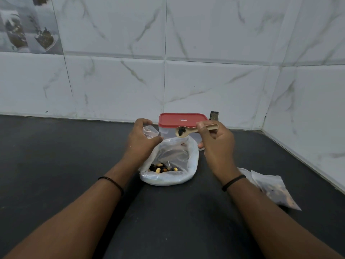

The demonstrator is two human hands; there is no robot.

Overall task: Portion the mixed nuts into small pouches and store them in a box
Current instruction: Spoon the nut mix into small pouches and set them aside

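Observation:
A large clear plastic bag (pixel 188 161) lies open on the dark counter, with mixed nuts (pixel 162 168) at its bottom. My left hand (pixel 141 140) holds a small clear pouch (pixel 149 132) just above the bag's left rim. My right hand (pixel 216 143) pinches a small wooden spoon (pixel 188 130) by its handle, level over the bag, with a few dark pieces in its bowl. Behind the hands stands a clear box with a red lid (pixel 182 119), closed.
Filled small pouches (pixel 274 189) lie on the counter (pixel 56 156) to the right of my right forearm. White marble-patterned tiled walls (pixel 205 71) close off the back and right side. Dark counter surface stretches to the left and toward me.

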